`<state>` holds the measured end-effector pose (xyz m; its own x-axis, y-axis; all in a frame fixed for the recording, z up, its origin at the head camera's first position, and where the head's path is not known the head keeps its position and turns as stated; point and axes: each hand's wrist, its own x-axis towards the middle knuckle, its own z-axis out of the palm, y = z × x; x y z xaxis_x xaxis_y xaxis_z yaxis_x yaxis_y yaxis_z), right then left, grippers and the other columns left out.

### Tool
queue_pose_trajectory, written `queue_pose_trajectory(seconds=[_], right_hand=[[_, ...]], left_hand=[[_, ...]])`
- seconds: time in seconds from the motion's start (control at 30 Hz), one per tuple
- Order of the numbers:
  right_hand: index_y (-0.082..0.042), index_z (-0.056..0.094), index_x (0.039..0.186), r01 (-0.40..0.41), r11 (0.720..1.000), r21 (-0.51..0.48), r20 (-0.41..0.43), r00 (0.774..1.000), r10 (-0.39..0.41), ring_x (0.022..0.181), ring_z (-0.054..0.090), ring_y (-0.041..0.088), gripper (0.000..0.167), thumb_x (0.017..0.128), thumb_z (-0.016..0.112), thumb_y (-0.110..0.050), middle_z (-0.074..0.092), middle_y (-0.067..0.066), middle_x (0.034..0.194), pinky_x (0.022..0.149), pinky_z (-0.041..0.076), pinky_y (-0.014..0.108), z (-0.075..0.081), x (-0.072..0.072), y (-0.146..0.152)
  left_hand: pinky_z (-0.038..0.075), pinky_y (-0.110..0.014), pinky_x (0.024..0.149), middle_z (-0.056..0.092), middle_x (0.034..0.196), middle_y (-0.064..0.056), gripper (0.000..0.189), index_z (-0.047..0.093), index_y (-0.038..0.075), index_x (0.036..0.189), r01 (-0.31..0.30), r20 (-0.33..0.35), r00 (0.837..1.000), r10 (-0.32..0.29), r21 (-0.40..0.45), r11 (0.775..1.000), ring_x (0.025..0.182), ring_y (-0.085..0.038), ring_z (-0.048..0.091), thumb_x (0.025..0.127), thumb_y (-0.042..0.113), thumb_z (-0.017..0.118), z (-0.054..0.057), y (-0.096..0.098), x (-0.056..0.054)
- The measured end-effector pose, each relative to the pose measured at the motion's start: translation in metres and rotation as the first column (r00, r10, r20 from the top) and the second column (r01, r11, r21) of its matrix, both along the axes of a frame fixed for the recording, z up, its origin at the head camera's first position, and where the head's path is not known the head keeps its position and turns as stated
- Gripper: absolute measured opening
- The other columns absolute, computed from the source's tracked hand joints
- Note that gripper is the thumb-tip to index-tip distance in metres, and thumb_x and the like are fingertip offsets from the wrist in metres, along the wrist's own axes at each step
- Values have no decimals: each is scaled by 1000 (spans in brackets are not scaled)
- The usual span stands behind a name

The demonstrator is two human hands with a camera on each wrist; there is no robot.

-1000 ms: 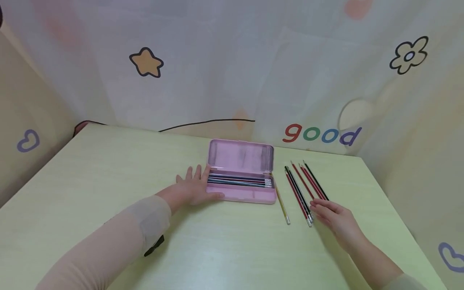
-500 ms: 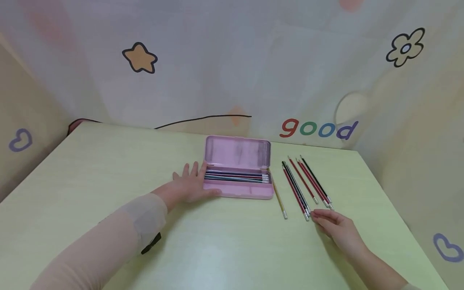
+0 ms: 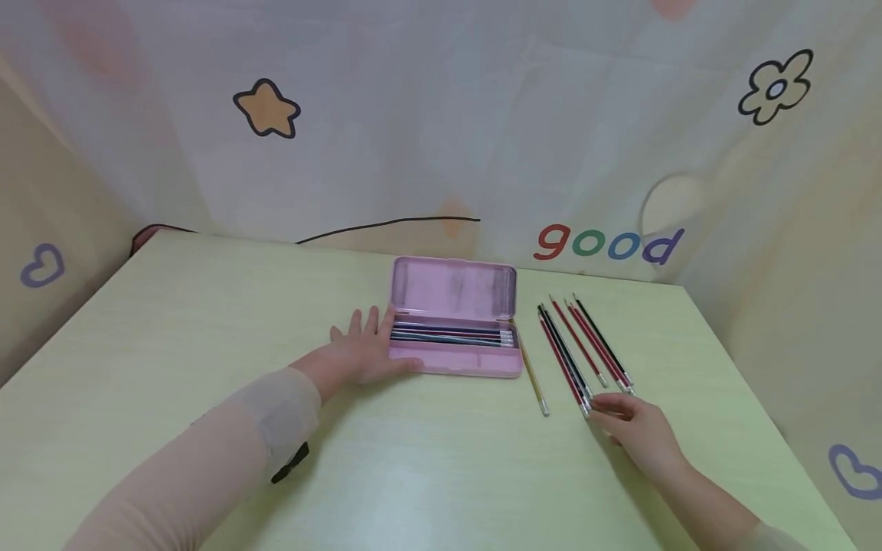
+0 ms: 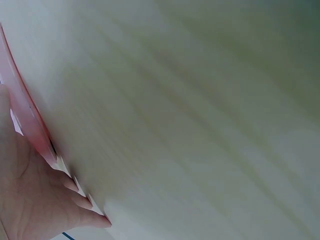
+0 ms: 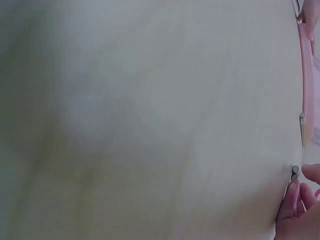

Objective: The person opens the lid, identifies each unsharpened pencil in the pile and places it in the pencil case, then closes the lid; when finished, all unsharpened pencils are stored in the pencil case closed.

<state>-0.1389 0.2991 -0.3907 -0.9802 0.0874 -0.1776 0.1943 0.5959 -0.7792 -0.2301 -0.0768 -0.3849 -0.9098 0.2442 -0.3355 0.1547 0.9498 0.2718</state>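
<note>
A pink pencil case (image 3: pixel 455 363) lies with its lid (image 3: pixel 455 289) raised and several dark pencils (image 3: pixel 451 337) inside. My left hand (image 3: pixel 365 356) rests against its left end, fingers spread and thumb along the front edge; the left wrist view shows the palm beside the case's pink side (image 4: pixel 25 105). My right hand (image 3: pixel 641 428) is at the eraser ends of a small group of red and black pencils (image 3: pixel 565 363) on the table. Thumb and fingers are bent, with a gap between them. In the right wrist view, fingertips (image 5: pixel 290 200) touch the grey pencil ends (image 5: pixel 295 172), the thumb standing apart.
A yellow pencil (image 3: pixel 534 379) slants beside the case's right end. Several more red and black pencils (image 3: pixel 599 344) lie farther right, just beyond my right hand. Behind the table hangs a printed curtain (image 3: pixel 413 138); the table's right edge (image 3: pixel 765 421) runs near my right forearm.
My right hand has drawn back from the right-hand pencils to the eraser ends of the left group, and its thumb and fingers have parted slightly. My left hand stays on the case.
</note>
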Motion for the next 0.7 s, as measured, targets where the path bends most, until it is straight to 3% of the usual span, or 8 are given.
queue_pose_trajectory(seconds=[0.27,0.7], right_hand=[[8,60,107,-13,994,110,-58,998,20,87,61,19,33,85,67,-14,65,13,96,62,48,21,0,-8,-7],[7,60,107,-18,997,75,38,999,15,73,54,13,32,86,67,-17,63,7,91,57,48,27,5,-11,-1]], left_hand=[[5,-68,102,0,154,-19,108,-7,12,150,-1,10,1000,1,4,1000,138,-43,-4,77,79,38,2,-2,-1],[5,-67,102,-1,155,-18,108,-9,14,150,-6,18,1000,6,-14,1000,138,-42,-5,77,80,37,-1,-1,-3]])
